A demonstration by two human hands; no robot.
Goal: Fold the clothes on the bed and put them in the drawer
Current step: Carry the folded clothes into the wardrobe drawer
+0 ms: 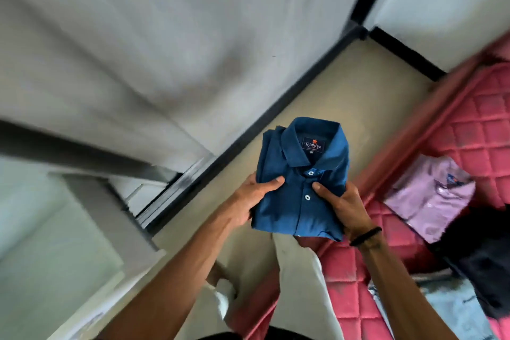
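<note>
Both hands, the left hand (249, 199) and the right hand (340, 205), gripped the soft, square-folded blue shirt (300, 176) by its sides, thumbs on top, above the floor (345, 85) beside the pink quilted bed (474, 130).

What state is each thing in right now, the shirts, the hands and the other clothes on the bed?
Blue shirt: folded, buttoned, held in the air over the floor by both hands.
Left hand: grips the shirt's left edge, thumb on top.
Right hand: grips the shirt's right edge, thumb on top.
Lilac shirt: folded, lying on the bed.
Black garment: unfolded, heaped on the bed.
</note>
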